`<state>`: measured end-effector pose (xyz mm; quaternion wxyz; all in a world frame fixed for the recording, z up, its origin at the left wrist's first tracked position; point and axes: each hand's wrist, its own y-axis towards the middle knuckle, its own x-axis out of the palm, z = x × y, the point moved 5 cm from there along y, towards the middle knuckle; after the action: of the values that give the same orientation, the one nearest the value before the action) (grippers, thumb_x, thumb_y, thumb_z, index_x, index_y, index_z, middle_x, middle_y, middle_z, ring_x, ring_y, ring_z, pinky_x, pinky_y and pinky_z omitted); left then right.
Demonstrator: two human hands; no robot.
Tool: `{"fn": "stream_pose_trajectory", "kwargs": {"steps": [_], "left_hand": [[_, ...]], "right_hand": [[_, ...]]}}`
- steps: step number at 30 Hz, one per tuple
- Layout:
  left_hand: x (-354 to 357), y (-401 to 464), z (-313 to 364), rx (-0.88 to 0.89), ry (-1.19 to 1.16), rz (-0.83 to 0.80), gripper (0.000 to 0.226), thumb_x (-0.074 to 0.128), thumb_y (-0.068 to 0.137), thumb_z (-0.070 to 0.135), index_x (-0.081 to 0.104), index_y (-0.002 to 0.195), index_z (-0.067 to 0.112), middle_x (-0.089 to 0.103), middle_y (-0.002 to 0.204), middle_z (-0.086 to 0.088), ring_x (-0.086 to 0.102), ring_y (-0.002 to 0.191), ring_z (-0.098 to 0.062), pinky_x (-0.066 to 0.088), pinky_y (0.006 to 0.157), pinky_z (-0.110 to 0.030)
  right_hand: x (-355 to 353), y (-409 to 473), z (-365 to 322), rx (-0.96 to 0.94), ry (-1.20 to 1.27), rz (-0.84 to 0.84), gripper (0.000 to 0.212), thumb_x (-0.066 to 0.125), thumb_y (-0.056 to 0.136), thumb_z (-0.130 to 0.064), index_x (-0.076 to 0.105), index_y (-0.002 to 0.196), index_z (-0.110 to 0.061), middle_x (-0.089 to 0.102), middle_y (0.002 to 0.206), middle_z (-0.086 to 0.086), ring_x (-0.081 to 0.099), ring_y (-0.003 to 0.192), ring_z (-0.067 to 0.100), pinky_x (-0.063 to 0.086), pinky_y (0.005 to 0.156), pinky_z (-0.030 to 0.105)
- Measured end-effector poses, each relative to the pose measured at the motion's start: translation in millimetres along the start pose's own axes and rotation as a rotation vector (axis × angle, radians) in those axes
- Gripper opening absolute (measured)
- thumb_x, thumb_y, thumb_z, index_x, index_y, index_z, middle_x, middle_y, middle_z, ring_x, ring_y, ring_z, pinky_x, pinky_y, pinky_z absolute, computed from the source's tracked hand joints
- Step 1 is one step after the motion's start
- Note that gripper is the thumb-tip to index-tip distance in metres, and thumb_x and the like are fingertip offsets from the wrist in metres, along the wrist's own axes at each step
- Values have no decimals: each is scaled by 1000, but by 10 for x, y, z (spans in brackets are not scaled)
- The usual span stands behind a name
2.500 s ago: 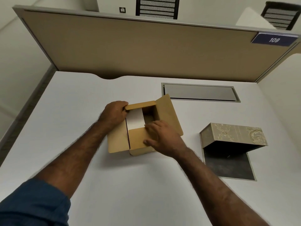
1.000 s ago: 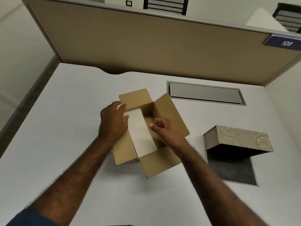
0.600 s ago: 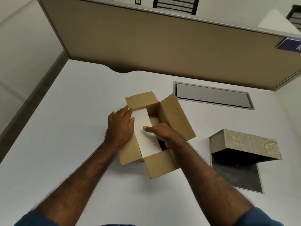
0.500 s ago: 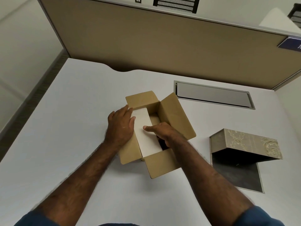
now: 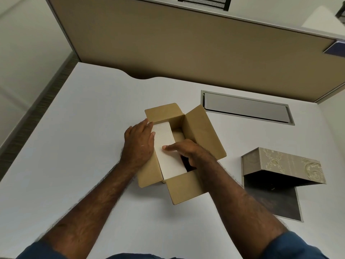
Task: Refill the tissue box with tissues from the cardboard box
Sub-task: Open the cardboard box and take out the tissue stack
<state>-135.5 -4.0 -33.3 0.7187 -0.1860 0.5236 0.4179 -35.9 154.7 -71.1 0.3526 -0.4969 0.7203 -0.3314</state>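
Cardboard box (image 5: 196, 131) (flaps open) holds a white tissue stack (image 5: 168, 146). Left hand (image 5: 139, 144) lies flat; right hand (image 5: 188, 151) grasps the stack. Tissue box (image 5: 291, 165) stands apart.

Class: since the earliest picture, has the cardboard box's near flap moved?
Yes. The near flap of the cardboard box, earlier folded over the tissues, now lies open toward the person, away from the partition.

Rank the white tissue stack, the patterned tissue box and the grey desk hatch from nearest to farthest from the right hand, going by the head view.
1. White tissue stack: inside the cardboard box, under the right hand, touching it.
2. Patterned tissue box: on the desk to that hand's right, lying open.
3. Grey desk hatch: at the back right, near the partition.
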Motion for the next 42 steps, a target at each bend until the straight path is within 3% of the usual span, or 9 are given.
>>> {"fn": "stream_pose_trajectory", "kwargs": {"steps": [5, 8, 11, 18, 26, 30, 34, 42], "left_hand": [[9, 11, 12, 7, -5, 4, 48, 41, 102, 31, 61, 137, 4, 60, 143, -20, 58, 130, -37, 41, 110, -55], [18, 14, 14, 5, -9, 7, 49, 41, 102, 31, 61, 136, 4, 60, 143, -20, 58, 129, -37, 41, 110, -54], [32, 12, -8, -2, -11, 4, 48, 40, 103, 31, 60, 137, 5, 60, 144, -19, 57, 130, -36, 40, 111, -54], [30, -6, -18, -1, -24, 27, 46, 44, 101, 28, 61, 136, 4, 60, 142, -20, 58, 128, -38, 42, 109, -55], [47, -5, -28, 6, -12, 42, 44, 45, 102, 27, 61, 137, 5, 59, 144, -19, 57, 129, -37, 40, 110, -54], [35, -20, -43, 7, -4, 50, 44, 45, 102, 27, 61, 136, 5, 59, 144, -18, 57, 129, -36, 40, 110, -54], [46, -24, -66, 10, -5, 53, 44, 44, 102, 27, 60, 137, 5, 59, 144, -18, 57, 129, -35, 41, 110, -54], [53, -24, -45, 6, -22, 58, 44, 45, 102, 26, 60, 137, 6, 59, 144, -18, 57, 130, -35, 40, 110, -54]], "right_hand": [[-3, 63, -11, 25, 5, -11, 78, 95, 81, -33, 52, 141, -12, 63, 137, 12, 66, 113, 30, 54, 90, 43], [-2, 107, -10, 30, 12, -19, 76, 97, 79, -32, 53, 138, -14, 64, 136, 12, 65, 121, 32, 55, 99, 45], [23, 144, 1, 42, 24, -33, 76, 101, 70, -34, 57, 130, -17, 66, 129, 9, 68, 114, 31, 56, 107, 50], [41, 124, 2, 60, 52, -84, 68, 102, 68, -27, 66, 124, -15, 77, 119, 11, 76, 108, 34, 59, 104, 51], [51, 141, 20, 64, 39, -68, 63, 104, 64, -29, 68, 114, -15, 78, 117, 10, 73, 113, 35, 52, 115, 56], [67, 100, 5, 56, 33, -72, 62, 100, 71, -28, 66, 121, -14, 78, 117, 11, 75, 109, 34, 57, 109, 53], [110, 117, 58, 70, 29, -48, 83, 103, 54, -42, 63, 123, -18, 78, 116, 11, 76, 105, 35, 60, 101, 55], [85, 108, 60, 58, 43, -52, 76, 100, 68, -45, 60, 127, -18, 74, 120, 12, 74, 109, 34, 59, 104, 52]]}}
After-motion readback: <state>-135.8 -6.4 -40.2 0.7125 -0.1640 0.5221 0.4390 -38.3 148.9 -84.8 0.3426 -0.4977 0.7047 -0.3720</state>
